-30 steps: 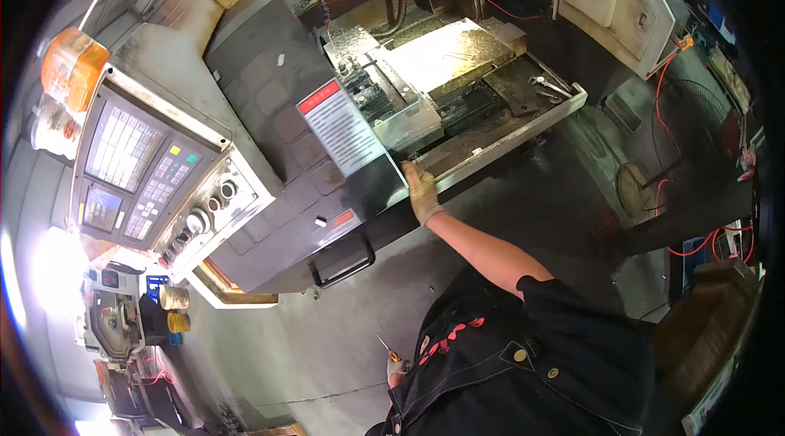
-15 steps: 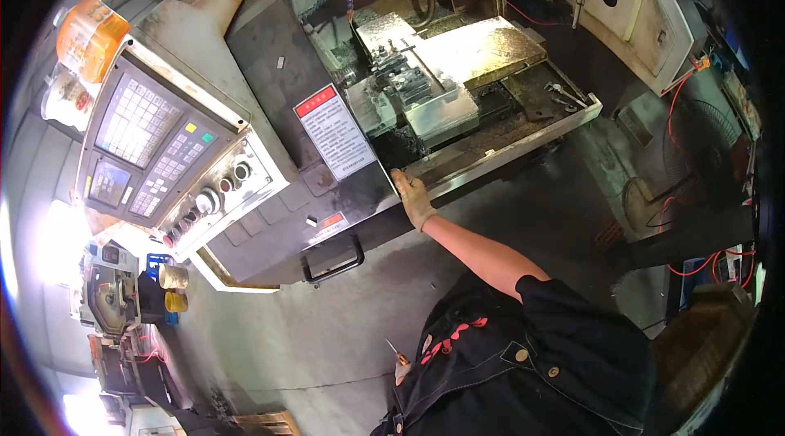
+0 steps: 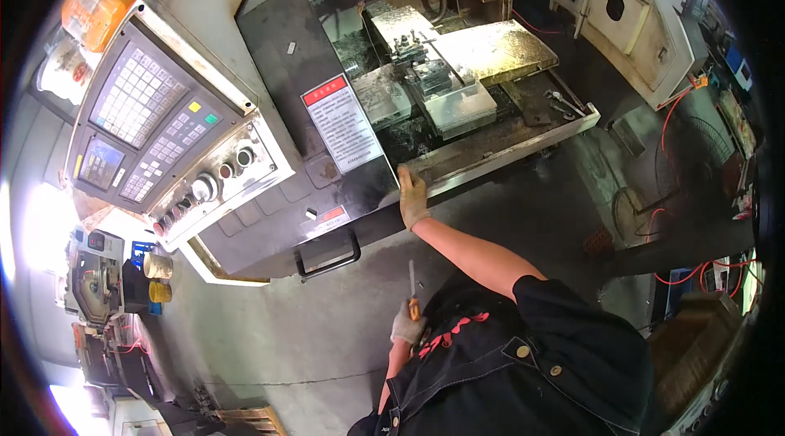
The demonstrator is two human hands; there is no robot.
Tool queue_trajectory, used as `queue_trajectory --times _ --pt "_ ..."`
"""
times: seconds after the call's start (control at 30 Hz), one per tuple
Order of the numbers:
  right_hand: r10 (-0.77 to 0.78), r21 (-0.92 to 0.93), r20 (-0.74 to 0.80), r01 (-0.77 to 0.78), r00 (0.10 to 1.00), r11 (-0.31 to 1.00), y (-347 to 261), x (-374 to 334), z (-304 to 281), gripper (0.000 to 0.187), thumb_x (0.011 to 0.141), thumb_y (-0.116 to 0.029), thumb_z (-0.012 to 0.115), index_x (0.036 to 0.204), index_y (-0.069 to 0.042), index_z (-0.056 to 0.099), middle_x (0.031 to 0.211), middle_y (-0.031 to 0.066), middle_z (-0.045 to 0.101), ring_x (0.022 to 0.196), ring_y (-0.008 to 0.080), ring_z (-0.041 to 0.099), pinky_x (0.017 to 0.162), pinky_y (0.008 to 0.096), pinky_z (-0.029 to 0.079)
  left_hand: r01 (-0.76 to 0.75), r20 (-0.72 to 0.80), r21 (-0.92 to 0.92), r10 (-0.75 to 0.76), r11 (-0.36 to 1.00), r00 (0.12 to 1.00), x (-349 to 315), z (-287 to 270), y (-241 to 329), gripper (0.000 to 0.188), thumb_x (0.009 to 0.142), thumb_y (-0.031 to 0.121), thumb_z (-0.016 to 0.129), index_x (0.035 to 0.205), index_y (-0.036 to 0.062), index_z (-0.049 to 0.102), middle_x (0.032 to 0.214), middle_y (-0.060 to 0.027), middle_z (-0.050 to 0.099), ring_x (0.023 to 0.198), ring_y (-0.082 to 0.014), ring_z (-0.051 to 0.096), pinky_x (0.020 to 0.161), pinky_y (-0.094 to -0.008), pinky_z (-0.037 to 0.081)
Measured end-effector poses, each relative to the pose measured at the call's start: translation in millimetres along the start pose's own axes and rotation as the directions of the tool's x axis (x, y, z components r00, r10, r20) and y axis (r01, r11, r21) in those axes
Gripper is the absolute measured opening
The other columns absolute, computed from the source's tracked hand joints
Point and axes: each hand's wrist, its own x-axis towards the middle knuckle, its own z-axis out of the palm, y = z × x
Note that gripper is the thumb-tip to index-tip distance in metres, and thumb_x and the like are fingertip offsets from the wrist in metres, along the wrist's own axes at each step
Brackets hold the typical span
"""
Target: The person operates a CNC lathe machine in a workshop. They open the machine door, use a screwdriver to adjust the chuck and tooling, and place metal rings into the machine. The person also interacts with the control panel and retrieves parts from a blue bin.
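Note:
My right hand [image 3: 414, 197], in a pale glove, has its fingers curled over the lower right corner of the machine's dark sliding door [image 3: 282, 109]. Beside that hand the machine's interior lies exposed, with a metal slide and tool block [image 3: 433, 80] under a bright lamp. Close to my body, my left hand [image 3: 406, 326], also gloved, is closed round the orange handle of a file [image 3: 413, 281]. Its flat grey blade points up and away from me. Below the door's lower part sits a black pull handle [image 3: 329, 260], apart from both hands.
Left of the door stands a control panel [image 3: 139, 125] with keys and knobs. Wrenches [image 3: 562, 102] lie on the machine's right ledge. A fan [image 3: 695, 150] and red hoses are on the right. Yellow containers [image 3: 159, 292] stand by another machine at the left.
My left hand, mostly hidden before with only part of the file showing, has come into view holding it raised. My right hand stays on the door edge. The view has shifted slightly.

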Motion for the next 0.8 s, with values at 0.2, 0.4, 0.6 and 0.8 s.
queue_trajectory --times 0.2,0.4,0.6,0.8 --pt "0.077 -0.140 0.126 -0.059 0.989 0.988 -1.5 -3.0 -3.0 0.039 0.087 -0.033 0.047 0.086 0.004 0.057 0.076 0.0037 0.054 0.073 0.0120 0.043 0.068 0.0282 0.037 -0.066 0.150 0.247 0.029 0.967 0.988 44.4 5.3 87.8 0.043 0.067 0.024 0.059 0.104 0.0082 0.044 0.090 -0.0236 0.058 0.087 -0.0399 0.055 0.072 -0.0453 0.044" --pt "0.253 -0.119 0.212 -0.232 0.944 0.965 6.2 -7.1 0.5 0.049 0.087 -0.040 0.044 0.105 0.005 0.053 0.096 0.0100 0.056 0.087 0.0146 0.046 0.081 0.0261 0.036 -0.042 0.233 0.308 -0.033 0.950 0.972 79.6 13.7 95.7 0.048 0.067 0.027 0.060 0.109 0.0110 0.045 0.089 -0.0229 0.059 0.086 -0.0397 0.056 0.074 -0.0450 0.045" --pt "0.381 -0.163 0.443 -0.345 0.812 0.924 -9.9 17.3 -20.0 0.053 0.084 -0.045 0.049 0.110 0.001 0.051 0.094 0.0014 0.053 0.085 0.0094 0.046 0.077 0.0228 0.038 -0.183 0.240 0.385 0.094 0.904 0.966 161.5 73.4 31.2 0.048 0.070 0.031 0.058 0.112 0.0113 0.046 0.094 -0.0216 0.059 0.089 -0.0381 0.055 0.076 -0.0451 0.044" --pt "0.397 -0.154 0.476 -0.370 0.785 0.916 -16.1 118.1 -80.2 0.047 0.084 -0.042 0.053 0.102 0.000 0.054 0.090 0.0004 0.055 0.078 0.0070 0.048 0.069 0.0222 0.040 -0.014 0.006 0.201 0.013 0.980 1.000 233.5 8.1 206.8 0.041 0.075 0.029 0.053 0.112 0.0134 0.047 0.101 -0.0191 0.057 0.092 -0.0366 0.055 0.077 -0.0435 0.044"
